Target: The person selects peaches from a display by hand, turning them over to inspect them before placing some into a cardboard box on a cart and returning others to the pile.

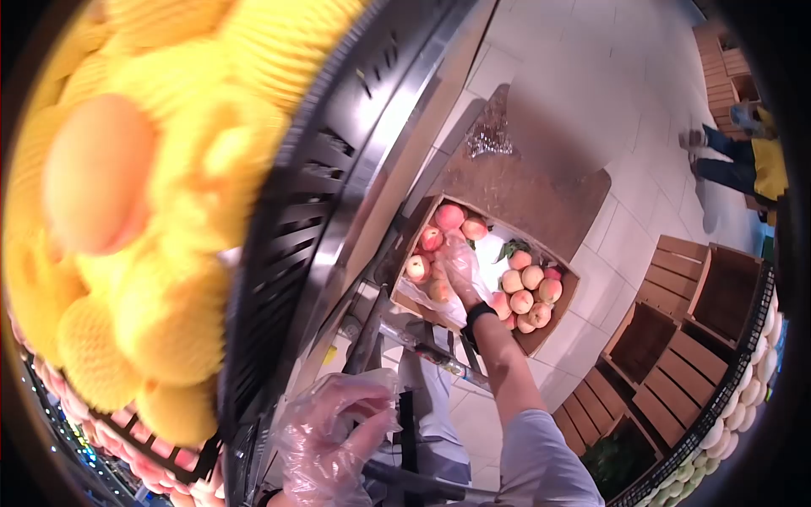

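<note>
My right hand (459,264), in a clear plastic glove with a black band at the wrist, reaches down into a cardboard box (553,338) of peaches. It is among the peaches on the box's left side, touching or very near a peach (439,290); its fingertips are blurred, so a grip cannot be made out. More red-and-cream peaches (521,300) lie on the right side, with white lining (497,258) between. My left hand (338,435), also in a clear glove, is low in the view, fingers curved with a gap to the thumb and nothing visible in it.
A black crate (291,228) holds fruit in yellow foam nets (173,329), with a bare peach (100,173) on top. The box rests on a brown cart (507,182). Wooden crates (676,372) stand right; a person in yellow (767,165) is farther off.
</note>
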The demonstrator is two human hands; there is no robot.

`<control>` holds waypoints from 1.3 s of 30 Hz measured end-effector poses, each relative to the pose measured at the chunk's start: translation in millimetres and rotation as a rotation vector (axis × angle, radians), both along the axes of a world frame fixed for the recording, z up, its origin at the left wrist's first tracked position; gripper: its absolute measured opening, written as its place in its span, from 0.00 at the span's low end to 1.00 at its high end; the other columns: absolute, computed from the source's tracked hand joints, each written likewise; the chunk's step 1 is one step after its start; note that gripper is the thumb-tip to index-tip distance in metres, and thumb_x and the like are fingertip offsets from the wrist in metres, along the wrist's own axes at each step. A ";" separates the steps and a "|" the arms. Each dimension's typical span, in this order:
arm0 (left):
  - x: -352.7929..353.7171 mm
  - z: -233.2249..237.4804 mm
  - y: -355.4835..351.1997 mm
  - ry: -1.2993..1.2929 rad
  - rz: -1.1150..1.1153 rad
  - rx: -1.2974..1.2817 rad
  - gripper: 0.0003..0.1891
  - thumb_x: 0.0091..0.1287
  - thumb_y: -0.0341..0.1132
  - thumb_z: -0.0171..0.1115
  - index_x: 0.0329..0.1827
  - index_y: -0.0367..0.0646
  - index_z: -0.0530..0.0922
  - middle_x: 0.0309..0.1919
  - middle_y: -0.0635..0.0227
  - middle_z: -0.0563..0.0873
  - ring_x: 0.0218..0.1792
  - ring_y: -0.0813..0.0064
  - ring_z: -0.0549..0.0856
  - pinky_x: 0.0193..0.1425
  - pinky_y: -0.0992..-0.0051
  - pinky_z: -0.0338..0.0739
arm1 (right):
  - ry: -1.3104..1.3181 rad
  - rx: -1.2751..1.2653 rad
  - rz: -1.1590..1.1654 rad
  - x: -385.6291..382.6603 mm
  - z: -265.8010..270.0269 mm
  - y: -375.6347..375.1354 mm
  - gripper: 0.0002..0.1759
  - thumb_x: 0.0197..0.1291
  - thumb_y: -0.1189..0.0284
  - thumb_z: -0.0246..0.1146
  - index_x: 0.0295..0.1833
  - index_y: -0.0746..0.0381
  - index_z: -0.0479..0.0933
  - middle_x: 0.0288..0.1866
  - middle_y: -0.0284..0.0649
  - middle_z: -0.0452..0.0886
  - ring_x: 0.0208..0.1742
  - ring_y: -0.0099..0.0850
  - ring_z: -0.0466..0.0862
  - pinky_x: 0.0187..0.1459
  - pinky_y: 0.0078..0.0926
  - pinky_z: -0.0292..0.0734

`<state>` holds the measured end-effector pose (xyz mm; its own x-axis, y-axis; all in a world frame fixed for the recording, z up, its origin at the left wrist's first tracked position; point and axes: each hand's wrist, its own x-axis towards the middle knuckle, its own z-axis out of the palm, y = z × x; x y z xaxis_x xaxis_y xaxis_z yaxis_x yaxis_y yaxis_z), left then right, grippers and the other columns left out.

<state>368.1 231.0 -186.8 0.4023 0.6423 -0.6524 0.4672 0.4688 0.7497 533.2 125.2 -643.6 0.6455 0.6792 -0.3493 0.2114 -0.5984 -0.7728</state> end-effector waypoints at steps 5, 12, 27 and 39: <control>-29.6 80.6 16.7 -0.195 -0.279 0.221 0.11 0.63 0.22 0.70 0.48 0.34 0.83 0.42 0.60 0.87 0.41 0.72 0.88 0.47 0.74 0.83 | -0.004 -0.039 0.123 28.6 110.9 -26.8 0.14 0.63 0.72 0.65 0.53 0.65 0.81 0.45 0.48 0.84 0.49 0.41 0.83 0.54 0.39 0.77; -169.2 238.2 71.2 -0.453 -0.005 0.497 0.10 0.72 0.27 0.62 0.54 0.36 0.81 0.49 0.61 0.86 0.49 0.71 0.86 0.54 0.74 0.81 | 0.074 0.153 0.233 7.9 498.3 27.7 0.06 0.65 0.80 0.63 0.44 0.67 0.84 0.31 0.35 0.84 0.31 0.21 0.81 0.34 0.22 0.76; -514.8 382.7 181.6 0.039 0.472 0.978 0.17 0.67 0.46 0.68 0.51 0.42 0.86 0.40 0.71 0.86 0.41 0.77 0.84 0.46 0.76 0.78 | -0.498 0.217 1.099 -234.0 860.3 328.6 0.17 0.67 0.64 0.64 0.38 0.70 0.82 0.31 0.39 0.87 0.31 0.26 0.88 0.35 0.24 0.82; -531.9 367.1 362.6 0.294 0.530 1.024 0.19 0.67 0.45 0.66 0.56 0.46 0.85 0.44 0.64 0.90 0.41 0.74 0.88 0.48 0.71 0.83 | -0.276 0.570 1.367 -439.0 819.1 558.7 0.12 0.57 0.69 0.63 0.33 0.68 0.85 0.30 0.44 0.88 0.29 0.32 0.88 0.32 0.32 0.84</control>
<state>-163.8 593.7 180.3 -0.1500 0.9595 0.2384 0.6119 -0.0993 0.7847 94.2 683.9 175.5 -0.5793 0.7940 0.1844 0.5156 0.5322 -0.6715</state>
